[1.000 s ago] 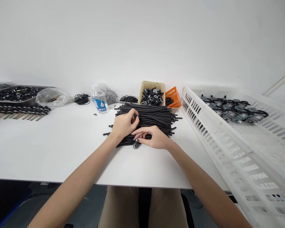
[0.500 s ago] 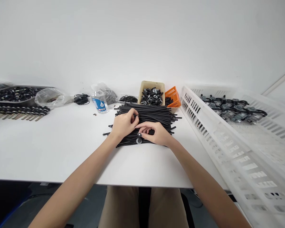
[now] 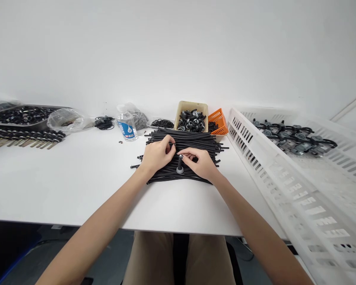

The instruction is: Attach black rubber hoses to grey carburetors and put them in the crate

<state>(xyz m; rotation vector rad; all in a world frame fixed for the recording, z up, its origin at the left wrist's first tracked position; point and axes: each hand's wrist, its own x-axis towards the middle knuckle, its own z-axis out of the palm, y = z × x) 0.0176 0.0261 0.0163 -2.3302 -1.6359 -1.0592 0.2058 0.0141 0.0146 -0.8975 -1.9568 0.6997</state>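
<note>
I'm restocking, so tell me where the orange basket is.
In the head view, the orange basket sits right of centre, behind the black tubes, between the cream bin and the white crate.

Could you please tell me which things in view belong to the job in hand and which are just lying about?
Seemingly in the job:
black part with grey disc, in the right hand
black tubes, under the left hand
cream bin holding similar parts

Probably just lying about:
labelled bottle
coiled black cord
clear plastic bag

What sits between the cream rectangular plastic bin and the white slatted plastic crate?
In the head view, an orange slotted plastic basket holding small black pieces lies between them.
</note>
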